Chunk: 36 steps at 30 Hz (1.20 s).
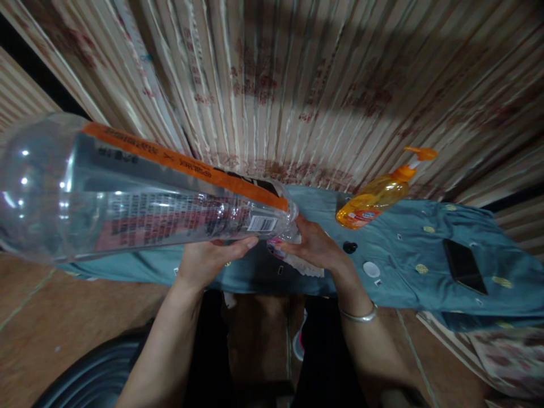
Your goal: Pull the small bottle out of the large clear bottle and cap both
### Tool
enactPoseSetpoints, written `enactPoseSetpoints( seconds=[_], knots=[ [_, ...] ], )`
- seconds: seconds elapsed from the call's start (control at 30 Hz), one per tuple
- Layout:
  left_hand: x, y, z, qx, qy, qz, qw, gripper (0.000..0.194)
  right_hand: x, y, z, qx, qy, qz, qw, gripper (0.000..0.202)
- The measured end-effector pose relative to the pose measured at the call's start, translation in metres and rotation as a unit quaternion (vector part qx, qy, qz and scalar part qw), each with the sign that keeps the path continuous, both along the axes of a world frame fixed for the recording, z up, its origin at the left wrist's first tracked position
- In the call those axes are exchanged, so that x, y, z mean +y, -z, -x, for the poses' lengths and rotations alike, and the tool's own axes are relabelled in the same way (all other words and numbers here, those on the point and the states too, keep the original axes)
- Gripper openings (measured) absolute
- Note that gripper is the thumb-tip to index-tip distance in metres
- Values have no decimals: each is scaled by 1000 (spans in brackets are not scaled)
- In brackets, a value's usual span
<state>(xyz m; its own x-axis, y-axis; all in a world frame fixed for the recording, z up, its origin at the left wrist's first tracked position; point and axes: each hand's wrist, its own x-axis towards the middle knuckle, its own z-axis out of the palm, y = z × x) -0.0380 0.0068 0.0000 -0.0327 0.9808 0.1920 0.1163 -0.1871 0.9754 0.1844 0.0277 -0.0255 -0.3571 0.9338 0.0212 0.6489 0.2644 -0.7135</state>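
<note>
A large clear plastic bottle with an orange strip and a barcode lies tipped almost level across the left side. Its base points left and its neck points right. My left hand supports it from below near the shoulder, thumb along its side. By the neck, my right hand is closed around a small clear plastic container with a pink label. The fingers hide most of this container, and I cannot tell whether the two mouths touch. A white scalloped piece shows under my right hand.
On the teal cloth stand or lie an orange pump bottle, a small black cap, a white round lid and a dark phone. A striped curtain hangs behind. A black ribbed round object is at lower left.
</note>
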Motion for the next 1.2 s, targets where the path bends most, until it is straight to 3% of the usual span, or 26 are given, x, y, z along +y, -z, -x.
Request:
enactPoseSetpoints(
  seconds=[0.57, 0.77, 1.2],
  knots=[
    [-1, -1, 0, -30, -12, -3, 999, 19, -1, -2, 1, 1, 4, 3, 1000, 56],
    [-1, -2, 0, -12, -25, -3, 1000, 24, 0, 0, 0, 10, -4, 2, 1000, 56],
    [-2, 4, 5, 43, 19, 15, 999, 39, 1, 3, -1, -1, 3, -3, 1000, 56]
  ],
)
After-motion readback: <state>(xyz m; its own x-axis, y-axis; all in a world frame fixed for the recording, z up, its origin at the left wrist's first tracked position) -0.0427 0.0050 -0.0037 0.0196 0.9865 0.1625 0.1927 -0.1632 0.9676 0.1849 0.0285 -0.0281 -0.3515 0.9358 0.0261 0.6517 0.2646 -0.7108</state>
